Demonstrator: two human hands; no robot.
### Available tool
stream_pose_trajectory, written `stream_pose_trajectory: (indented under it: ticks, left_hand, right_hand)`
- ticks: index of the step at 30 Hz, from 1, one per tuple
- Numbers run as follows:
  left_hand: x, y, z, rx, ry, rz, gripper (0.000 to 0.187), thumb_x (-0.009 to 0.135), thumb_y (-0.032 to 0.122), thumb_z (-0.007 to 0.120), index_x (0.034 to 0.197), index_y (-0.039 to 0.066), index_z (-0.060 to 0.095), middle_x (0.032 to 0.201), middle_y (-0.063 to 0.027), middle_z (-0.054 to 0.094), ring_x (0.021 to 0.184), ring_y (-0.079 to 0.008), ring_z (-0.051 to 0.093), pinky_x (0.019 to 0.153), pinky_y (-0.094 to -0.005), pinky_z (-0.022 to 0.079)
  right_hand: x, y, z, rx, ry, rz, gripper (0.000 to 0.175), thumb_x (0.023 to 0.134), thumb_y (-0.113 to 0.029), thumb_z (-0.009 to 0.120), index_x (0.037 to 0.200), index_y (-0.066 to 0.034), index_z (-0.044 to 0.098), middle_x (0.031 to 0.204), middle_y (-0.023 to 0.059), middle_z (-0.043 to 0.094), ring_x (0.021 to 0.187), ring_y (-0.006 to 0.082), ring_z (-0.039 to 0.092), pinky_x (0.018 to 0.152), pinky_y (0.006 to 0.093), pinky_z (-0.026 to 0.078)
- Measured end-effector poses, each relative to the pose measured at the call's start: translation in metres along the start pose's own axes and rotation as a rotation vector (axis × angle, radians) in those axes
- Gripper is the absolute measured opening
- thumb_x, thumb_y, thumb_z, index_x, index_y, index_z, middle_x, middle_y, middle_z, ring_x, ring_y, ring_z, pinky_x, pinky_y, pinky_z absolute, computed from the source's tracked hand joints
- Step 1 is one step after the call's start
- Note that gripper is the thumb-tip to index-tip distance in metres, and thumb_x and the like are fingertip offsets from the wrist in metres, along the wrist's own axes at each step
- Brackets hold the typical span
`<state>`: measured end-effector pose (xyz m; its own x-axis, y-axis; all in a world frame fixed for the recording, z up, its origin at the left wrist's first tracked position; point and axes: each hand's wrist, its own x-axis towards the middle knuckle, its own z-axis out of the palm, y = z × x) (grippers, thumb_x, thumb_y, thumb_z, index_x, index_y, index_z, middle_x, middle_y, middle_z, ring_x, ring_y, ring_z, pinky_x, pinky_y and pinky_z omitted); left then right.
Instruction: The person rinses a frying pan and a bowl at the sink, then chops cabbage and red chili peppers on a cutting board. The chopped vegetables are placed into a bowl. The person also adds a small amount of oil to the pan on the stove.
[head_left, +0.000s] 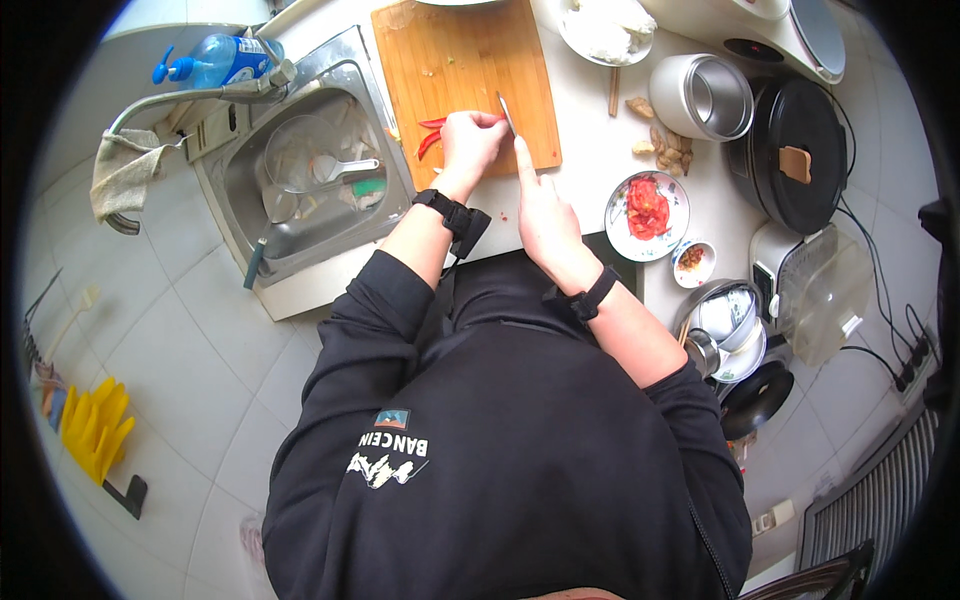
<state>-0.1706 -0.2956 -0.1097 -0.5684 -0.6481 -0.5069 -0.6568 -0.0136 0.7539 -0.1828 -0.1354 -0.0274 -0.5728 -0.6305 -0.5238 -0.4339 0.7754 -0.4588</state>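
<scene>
A wooden cutting board (465, 52) lies on the counter in front of me. My left hand (471, 142) presses down on it, its fingertips pinching a red chili pepper whose end (495, 118) shows beside the blade. Other red chili peppers (429, 142) stick out at the left of that hand. My right hand (546, 214) grips a knife, its index finger stretched forward along it. The knife blade (507, 112) stands on edge just right of my left fingertips; its handle is hidden in the hand.
Left of the board is a steel sink (247, 202) holding a strainer (281, 206). On the right are a plate of chopped red pieces (646, 206), a small bowl (694, 262), ginger (667, 150), a white bowl (566, 30) and a steel-lined pot (679, 97).
</scene>
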Motion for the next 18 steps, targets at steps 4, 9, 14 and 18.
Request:
stream_pose_trajectory:
  ticks: [4,9,14,18]
  left_hand:
    - [-0.003,0.004,-0.001,0.048,-0.014,-0.008,0.024,0.083,0.018,0.073,0.091,-0.004,0.077,0.079,-0.0127,0.076,0.07,-0.0155,0.073,0.069,-0.0286,0.057]
    - [-0.004,0.007,-0.004,0.078,-0.005,0.033,0.025,0.082,0.019,0.074,0.092,-0.003,0.078,0.08,-0.014,0.076,0.072,-0.0161,0.073,0.071,-0.0299,0.057]
    - [-0.002,0.015,-0.02,0.105,-0.159,-0.019,0.025,0.08,0.021,0.075,0.091,-0.001,0.078,0.079,-0.0127,0.076,0.072,-0.0167,0.073,0.073,-0.0309,0.057]
    - [-0.004,0.018,-0.018,0.142,-0.103,0.025,0.026,0.081,0.022,0.076,0.09,-0.002,0.078,0.079,-0.0126,0.076,0.071,-0.0171,0.073,0.072,-0.0307,0.057]
  right_hand:
    - [0.007,0.007,0.009,-0.002,-0.001,-0.011,0.088,0.09,0.002,0.047,0.163,-0.0229,0.004,0.109,0.0294,0.062,0.089,0.0447,0.068,0.081,0.0528,0.055]
    - [0.012,0.018,0.019,0.021,0.035,-0.059,0.09,0.089,0.0,0.049,0.163,-0.0247,0.004,0.109,0.0291,0.061,0.089,0.0445,0.067,0.08,0.0522,0.055]
    - [0.016,0.029,0.015,0.068,-0.006,-0.034,0.084,0.093,-0.005,0.047,0.163,-0.0257,0.006,0.108,0.0285,0.06,0.087,0.0437,0.067,0.079,0.0518,0.056]
    - [0.019,0.027,0.015,0.061,0.06,-0.101,0.082,0.093,-0.004,0.046,0.163,-0.024,0.008,0.107,0.0299,0.06,0.085,0.0454,0.067,0.079,0.0528,0.056]
